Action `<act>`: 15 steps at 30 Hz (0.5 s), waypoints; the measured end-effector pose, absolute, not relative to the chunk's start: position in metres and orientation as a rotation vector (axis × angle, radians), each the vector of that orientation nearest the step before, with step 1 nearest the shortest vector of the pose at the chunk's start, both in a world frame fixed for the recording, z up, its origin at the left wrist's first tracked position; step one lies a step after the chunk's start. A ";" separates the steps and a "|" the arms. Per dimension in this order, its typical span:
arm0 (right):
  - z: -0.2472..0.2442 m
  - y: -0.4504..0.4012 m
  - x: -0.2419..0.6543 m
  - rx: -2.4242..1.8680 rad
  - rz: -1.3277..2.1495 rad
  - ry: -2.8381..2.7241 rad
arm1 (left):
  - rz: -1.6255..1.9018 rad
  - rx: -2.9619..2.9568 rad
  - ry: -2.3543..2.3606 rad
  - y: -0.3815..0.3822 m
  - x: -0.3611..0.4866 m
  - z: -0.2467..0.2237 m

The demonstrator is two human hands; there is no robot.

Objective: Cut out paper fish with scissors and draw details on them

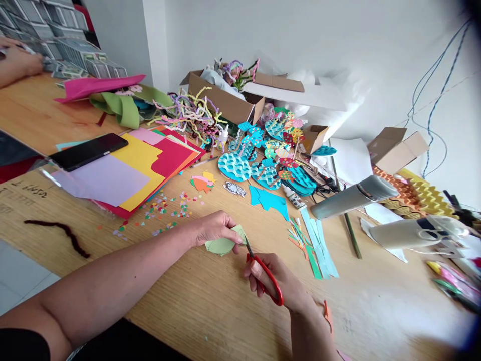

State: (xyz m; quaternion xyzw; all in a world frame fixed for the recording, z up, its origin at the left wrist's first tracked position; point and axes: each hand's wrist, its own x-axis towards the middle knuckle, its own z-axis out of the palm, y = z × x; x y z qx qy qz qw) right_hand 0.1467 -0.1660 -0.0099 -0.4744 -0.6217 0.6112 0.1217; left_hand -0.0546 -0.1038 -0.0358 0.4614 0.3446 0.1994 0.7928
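Note:
My left hand (221,229) pinches a piece of light green paper (221,244) over the middle of the table; a drawn outline shows faintly on it. In my right hand (276,278) is a pair of red-handled scissors (273,285), fingers closed around the loops. The blades meet the paper's right edge, close to my left fingertips. Just beyond lie orange and yellow paper fish shapes (203,182), a small black-and-white drawn cut-out (235,189) and a jagged blue paper scrap (267,199).
Coloured paper sheets (108,180) with a black phone (90,150) on top lie left. Confetti (165,213) is scattered nearby. Blue paper strips (319,243), a grey flask (353,195) and a white bottle (409,233) stand right. Behind are pipe cleaners (195,113) and a cardboard box (221,98). Another person's hand (18,62) shows far left.

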 end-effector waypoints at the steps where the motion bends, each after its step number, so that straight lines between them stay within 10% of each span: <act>1: -0.010 -0.166 0.147 -1.390 1.782 -1.810 | 0.429 0.992 0.741 -0.104 -0.055 -0.036; 15: -0.009 -0.166 0.148 -1.481 1.754 -1.815 | 0.433 1.020 0.734 -0.105 -0.055 -0.031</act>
